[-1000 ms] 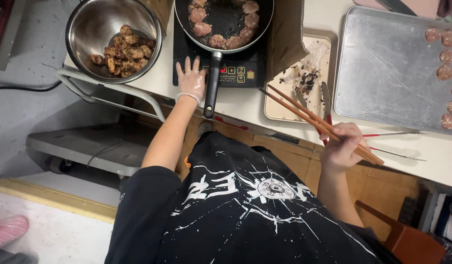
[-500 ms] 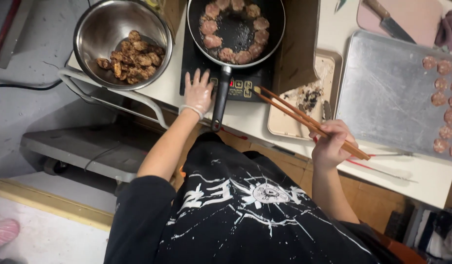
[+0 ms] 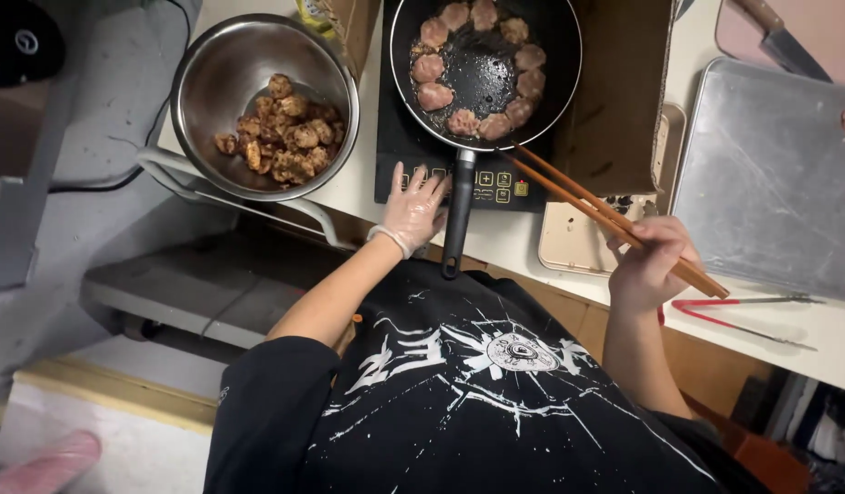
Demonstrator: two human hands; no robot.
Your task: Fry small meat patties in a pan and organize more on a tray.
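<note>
A black frying pan [image 3: 482,69] with several pale meat pieces around its rim sits on a black induction cooker [image 3: 413,151]. My left hand [image 3: 413,209], in a thin clear glove, rests flat on the cooker's front edge, just left of the pan's handle [image 3: 457,215]. My right hand [image 3: 649,265] grips long wooden chopsticks [image 3: 578,197], whose tips point up-left toward the pan's near rim.
A steel bowl [image 3: 223,69] of browned fried pieces stands left of the cooker. A metal tray [image 3: 761,174] lies at the right, with a beige board [image 3: 569,242] beside it and red-handled tongs [image 3: 738,316] near the counter edge. A knife on a pink board [image 3: 779,41] is top right.
The view has shifted so pan and bowl sit lower in frame. My left hand stays by the pan handle. My right hand has carried the chopsticks closer to the pan.
</note>
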